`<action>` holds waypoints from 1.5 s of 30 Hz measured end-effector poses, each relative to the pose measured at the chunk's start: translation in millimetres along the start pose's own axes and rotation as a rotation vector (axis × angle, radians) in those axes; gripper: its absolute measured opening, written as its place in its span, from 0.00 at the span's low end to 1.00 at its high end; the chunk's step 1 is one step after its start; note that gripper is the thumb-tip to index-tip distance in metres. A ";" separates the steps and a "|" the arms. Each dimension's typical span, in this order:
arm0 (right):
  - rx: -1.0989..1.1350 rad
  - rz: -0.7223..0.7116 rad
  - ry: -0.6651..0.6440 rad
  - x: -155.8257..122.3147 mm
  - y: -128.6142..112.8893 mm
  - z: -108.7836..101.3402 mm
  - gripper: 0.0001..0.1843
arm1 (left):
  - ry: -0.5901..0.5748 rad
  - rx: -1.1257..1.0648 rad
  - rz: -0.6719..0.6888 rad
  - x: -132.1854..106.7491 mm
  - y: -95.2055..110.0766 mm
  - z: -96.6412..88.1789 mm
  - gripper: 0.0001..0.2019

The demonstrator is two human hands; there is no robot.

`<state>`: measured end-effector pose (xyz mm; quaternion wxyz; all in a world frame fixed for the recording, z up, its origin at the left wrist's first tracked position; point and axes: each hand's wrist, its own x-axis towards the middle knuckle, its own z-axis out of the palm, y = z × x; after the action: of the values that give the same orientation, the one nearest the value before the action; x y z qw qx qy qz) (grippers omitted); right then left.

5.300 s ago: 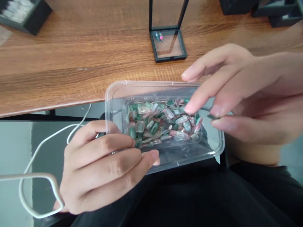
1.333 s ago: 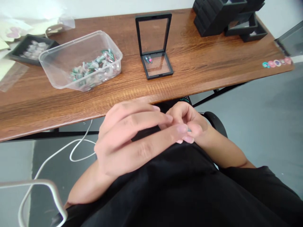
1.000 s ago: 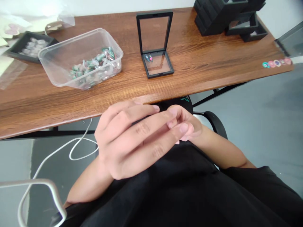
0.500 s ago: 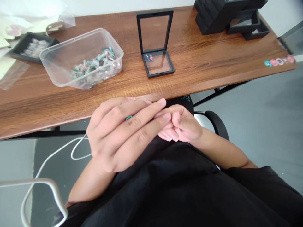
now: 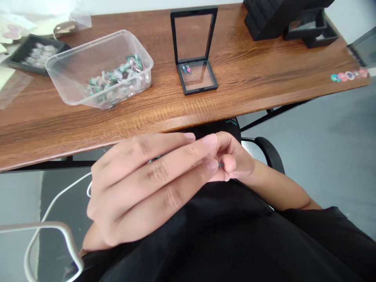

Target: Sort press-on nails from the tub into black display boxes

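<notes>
My left hand (image 5: 147, 184) reaches across in front of my lap, back of the hand up, with its long fingers together and their tips bent in against my right hand. The thumb is hidden beneath. My right hand (image 5: 232, 158) is curled, its thumb and fingers pinched together at the left fingertips. A sliver of a small dark piece (image 5: 221, 165) shows between the two hands; the fingers cover the rest of it. Beyond them on the table, a black-rimmed display frame (image 5: 201, 92) stands hinged open, with two small pointed teal-and-pink pieces (image 5: 186, 69) on its lower clear pane.
A clear plastic tub (image 5: 100, 45) with many small green and pink pieces sits left on the wooden table (image 5: 258, 74). Behind it is a black tray (image 5: 17, 66) of whitish bits. Black stacked boxes (image 5: 264, 19) stand back right. A white cable (image 5: 58, 227) loops at lower left.
My left hand has come closer to the camera and lower, its fingertips further right. A dark sliver now shows between the hands. The view has shifted slightly.
</notes>
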<state>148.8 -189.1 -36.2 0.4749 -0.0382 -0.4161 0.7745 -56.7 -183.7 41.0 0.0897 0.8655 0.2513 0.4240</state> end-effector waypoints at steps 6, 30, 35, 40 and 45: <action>-0.011 0.049 0.064 -6.0 -9.8 6.5 0.13 | -0.065 0.034 0.057 2.1 3.0 -1.7 0.15; -0.135 -0.179 0.085 4.0 -4.8 -2.8 0.10 | 0.213 0.313 0.276 -5.0 -19.4 35.1 0.08; -0.195 -0.186 0.143 4.0 -5.8 -5.0 0.12 | 0.295 0.327 0.325 -1.5 -28.8 44.4 0.11; -0.212 -0.190 0.167 4.4 -4.7 -5.0 0.10 | 0.331 0.305 0.351 -2.0 -33.7 48.4 0.10; -0.218 -0.186 0.164 4.1 -4.1 -5.9 0.09 | 0.279 0.080 0.210 -7.2 -30.5 48.2 0.11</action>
<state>152.1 -181.6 -35.9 0.5699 -0.1140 -0.4591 0.6719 -33.9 -158.4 -5.3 -0.0255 0.8227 0.1859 0.5366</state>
